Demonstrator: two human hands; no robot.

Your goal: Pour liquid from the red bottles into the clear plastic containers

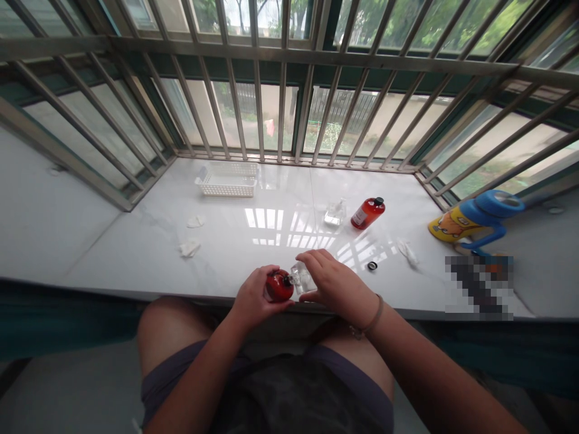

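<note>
My left hand (256, 295) is wrapped round a red bottle (279, 289) whose black neck points to the right. Between the fingers and thumb of my right hand (325, 280) is a small clear glass bottle (304, 281). The glass bottle's neck faces the red bottle's mouth, very close to it; whether they touch I cannot tell. Both are at the front edge of the white counter. A small black ring-shaped cap (372, 266) lies to the right of my right hand. Farther back stand another clear glass bottle (335, 213) and a second red bottle (368, 213) with a black cap.
A white perforated basket (227, 182) sits near the barred window. Crumpled tissues (190, 247) lie at the left, and a whitish crumpled piece (408, 252) at the right. A large yellow and blue tumbler (470, 220) stands at the right, beside a pixelated patch.
</note>
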